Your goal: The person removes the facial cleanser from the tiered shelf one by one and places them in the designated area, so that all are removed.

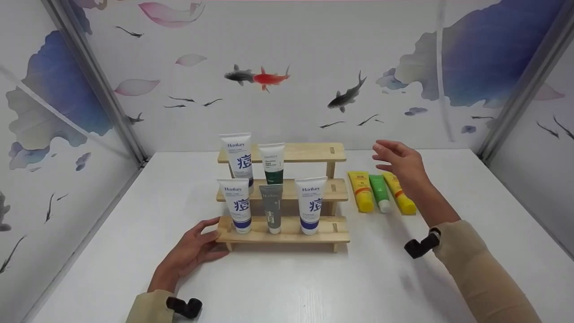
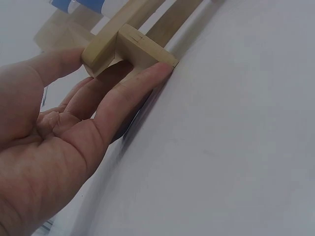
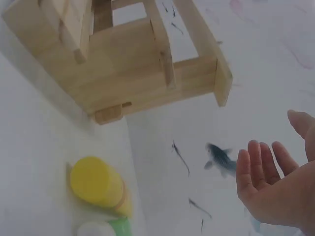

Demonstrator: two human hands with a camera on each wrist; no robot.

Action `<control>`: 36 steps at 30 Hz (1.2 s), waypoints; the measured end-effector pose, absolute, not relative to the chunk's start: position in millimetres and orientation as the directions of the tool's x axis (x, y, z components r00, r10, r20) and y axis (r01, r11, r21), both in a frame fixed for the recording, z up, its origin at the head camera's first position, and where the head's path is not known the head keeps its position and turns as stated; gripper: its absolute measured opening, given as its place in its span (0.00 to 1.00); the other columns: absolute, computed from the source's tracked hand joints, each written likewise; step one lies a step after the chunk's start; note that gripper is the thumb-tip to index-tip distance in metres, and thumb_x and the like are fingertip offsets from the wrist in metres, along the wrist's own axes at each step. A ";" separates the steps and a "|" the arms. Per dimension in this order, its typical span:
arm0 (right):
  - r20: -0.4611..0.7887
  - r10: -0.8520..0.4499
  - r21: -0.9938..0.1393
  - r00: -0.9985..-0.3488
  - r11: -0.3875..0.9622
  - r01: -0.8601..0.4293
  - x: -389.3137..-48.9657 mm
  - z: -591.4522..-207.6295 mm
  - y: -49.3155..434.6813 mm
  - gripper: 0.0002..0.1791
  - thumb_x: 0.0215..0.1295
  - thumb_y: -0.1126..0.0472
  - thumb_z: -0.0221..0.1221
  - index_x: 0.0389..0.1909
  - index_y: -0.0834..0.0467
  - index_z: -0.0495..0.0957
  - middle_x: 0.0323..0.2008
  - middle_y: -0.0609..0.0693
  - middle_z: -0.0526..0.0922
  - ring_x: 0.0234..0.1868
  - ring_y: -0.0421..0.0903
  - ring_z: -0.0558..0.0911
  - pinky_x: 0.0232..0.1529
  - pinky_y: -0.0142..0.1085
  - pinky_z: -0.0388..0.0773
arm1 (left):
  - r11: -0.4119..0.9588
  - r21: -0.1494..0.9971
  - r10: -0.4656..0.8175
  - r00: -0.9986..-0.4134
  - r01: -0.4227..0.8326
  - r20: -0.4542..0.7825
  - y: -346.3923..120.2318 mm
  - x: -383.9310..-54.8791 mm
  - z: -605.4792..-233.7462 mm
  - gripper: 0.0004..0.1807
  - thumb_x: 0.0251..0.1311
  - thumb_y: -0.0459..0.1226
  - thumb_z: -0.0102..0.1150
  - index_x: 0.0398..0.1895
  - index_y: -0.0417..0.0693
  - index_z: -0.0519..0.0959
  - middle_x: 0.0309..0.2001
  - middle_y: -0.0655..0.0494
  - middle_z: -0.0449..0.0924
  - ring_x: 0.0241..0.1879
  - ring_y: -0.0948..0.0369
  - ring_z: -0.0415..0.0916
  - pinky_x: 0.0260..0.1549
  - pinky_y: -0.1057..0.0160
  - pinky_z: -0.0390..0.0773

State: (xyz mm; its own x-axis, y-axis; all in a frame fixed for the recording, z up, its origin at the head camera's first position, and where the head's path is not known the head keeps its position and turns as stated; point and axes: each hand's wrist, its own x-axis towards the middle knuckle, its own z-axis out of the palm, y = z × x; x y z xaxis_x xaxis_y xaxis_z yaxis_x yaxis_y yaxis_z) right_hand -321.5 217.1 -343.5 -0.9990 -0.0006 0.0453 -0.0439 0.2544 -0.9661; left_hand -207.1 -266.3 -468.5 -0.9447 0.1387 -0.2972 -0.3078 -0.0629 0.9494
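A three-tier wooden display rack point(image 1: 287, 235) stands on the white table. My left hand point(image 1: 193, 249) grips the left end of its bottom shelf point(image 2: 125, 42), fingers on the board and its leg. On that shelf stand a white-and-blue tube point(image 1: 236, 202), a grey tube point(image 1: 271, 206) and another white-and-blue tube point(image 1: 310, 202). Behind them are a taller-standing white-and-blue tube point(image 1: 237, 154) and a white-and-dark-green tube point(image 1: 272, 161). Raised to the rack's right, my right hand point(image 1: 401, 163) holds nothing, its fingers relaxed point(image 3: 275, 191).
Right of the rack, a yellow tube point(image 1: 360, 190), a green tube point(image 1: 380, 193) and a second yellow tube point(image 1: 403, 202) lie side by side on the table, below the right hand. White panels painted with fish and petals point(image 1: 291, 112) enclose the table's back and sides.
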 end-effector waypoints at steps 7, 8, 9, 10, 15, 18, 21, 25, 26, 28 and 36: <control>0.121 -0.175 -0.954 -0.977 0.251 -0.163 -307.4 -325.1 188.5 0.38 0.66 0.36 0.58 0.71 0.51 0.67 0.69 0.51 0.73 0.61 0.44 0.78 0.59 0.28 0.80 | -0.072 0.950 0.154 -0.944 -0.304 -0.290 -268.1 -207.5 -468.4 0.35 0.72 0.39 0.55 0.78 0.50 0.54 0.75 0.35 0.57 0.63 0.52 0.76 0.58 0.51 0.82; 0.128 -0.196 -0.952 -0.972 0.251 -0.176 -305.6 -322.6 184.8 0.37 0.67 0.36 0.59 0.71 0.52 0.68 0.68 0.51 0.73 0.62 0.45 0.78 0.60 0.29 0.80 | -0.075 0.950 0.159 -0.945 -0.302 -0.287 -268.3 -207.4 -468.4 0.35 0.72 0.39 0.55 0.78 0.50 0.54 0.75 0.34 0.57 0.62 0.53 0.76 0.58 0.51 0.82; 0.133 -0.215 -0.950 -0.968 0.252 -0.186 -303.8 -320.1 181.3 0.37 0.67 0.37 0.59 0.70 0.52 0.68 0.69 0.51 0.73 0.63 0.46 0.77 0.61 0.30 0.80 | -0.075 0.951 0.164 -0.944 -0.300 -0.285 -268.4 -207.5 -468.5 0.35 0.72 0.39 0.55 0.78 0.49 0.54 0.75 0.34 0.56 0.62 0.53 0.76 0.58 0.51 0.82; 0.134 -0.229 -0.947 -0.964 0.258 -0.193 -302.1 -317.7 177.9 0.36 0.67 0.37 0.59 0.70 0.51 0.68 0.68 0.51 0.73 0.63 0.46 0.77 0.61 0.31 0.80 | -0.074 0.951 0.168 -0.944 -0.299 -0.284 -268.5 -207.4 -468.3 0.35 0.72 0.39 0.55 0.78 0.49 0.53 0.75 0.34 0.56 0.62 0.54 0.75 0.59 0.51 0.82; 0.137 -0.294 -0.932 -0.946 0.284 -0.224 -299.7 -307.8 163.3 0.34 0.68 0.39 0.59 0.70 0.50 0.69 0.69 0.51 0.74 0.64 0.48 0.77 0.67 0.39 0.77 | -0.079 0.949 0.178 -0.941 -0.304 -0.287 -268.3 -207.0 -468.3 0.35 0.72 0.39 0.54 0.78 0.50 0.53 0.77 0.36 0.54 0.65 0.53 0.74 0.60 0.51 0.81; 0.139 -0.333 -0.930 -0.933 0.279 -0.238 -300.7 -303.2 155.1 0.33 0.69 0.41 0.59 0.70 0.49 0.69 0.69 0.51 0.73 0.64 0.49 0.78 0.69 0.44 0.75 | -0.076 0.950 0.171 -0.943 -0.303 -0.287 -268.0 -206.4 -468.0 0.35 0.72 0.39 0.55 0.77 0.50 0.54 0.77 0.37 0.54 0.65 0.51 0.73 0.59 0.51 0.82; 0.134 -0.370 -0.932 -0.919 0.269 -0.245 -300.9 -299.4 147.4 0.32 0.70 0.42 0.59 0.70 0.49 0.69 0.69 0.50 0.73 0.64 0.49 0.78 0.70 0.46 0.74 | -0.067 0.950 0.173 -0.941 -0.304 -0.289 -267.5 -206.2 -468.2 0.35 0.72 0.39 0.55 0.78 0.50 0.54 0.77 0.37 0.54 0.66 0.50 0.73 0.60 0.51 0.81; 0.133 -0.416 -0.929 -0.900 0.265 -0.260 -302.0 -294.4 135.0 0.31 0.69 0.44 0.61 0.70 0.49 0.69 0.69 0.50 0.74 0.65 0.51 0.77 0.69 0.47 0.75 | -0.062 0.951 0.178 -0.941 -0.304 -0.289 -268.2 -207.0 -468.6 0.35 0.72 0.39 0.55 0.78 0.50 0.53 0.77 0.36 0.54 0.66 0.50 0.73 0.60 0.51 0.81; 0.135 -0.424 -0.926 -0.895 0.269 -0.267 -302.6 -293.1 131.7 0.31 0.68 0.44 0.61 0.70 0.49 0.70 0.68 0.50 0.74 0.65 0.51 0.77 0.69 0.46 0.75 | -0.060 0.951 0.178 -0.941 -0.304 -0.289 -268.4 -207.1 -468.5 0.36 0.72 0.40 0.55 0.78 0.50 0.53 0.77 0.36 0.54 0.66 0.50 0.73 0.60 0.51 0.81; 0.141 -0.441 -0.920 -0.886 0.272 -0.281 -303.1 -289.6 124.9 0.31 0.68 0.45 0.62 0.69 0.49 0.70 0.68 0.50 0.75 0.64 0.51 0.77 0.69 0.47 0.76 | -0.058 0.952 0.176 -0.941 -0.302 -0.288 -268.7 -207.2 -468.5 0.36 0.72 0.40 0.55 0.78 0.50 0.53 0.77 0.36 0.54 0.66 0.50 0.72 0.60 0.51 0.81; 0.119 -0.496 -0.913 -0.860 0.287 -0.291 -305.8 -282.0 101.3 0.30 0.68 0.48 0.63 0.69 0.50 0.71 0.67 0.51 0.75 0.63 0.49 0.78 0.68 0.46 0.76 | -0.060 0.955 0.181 -0.944 -0.291 -0.276 -269.1 -206.8 -468.8 0.36 0.72 0.41 0.55 0.78 0.49 0.53 0.77 0.35 0.54 0.65 0.51 0.73 0.59 0.52 0.82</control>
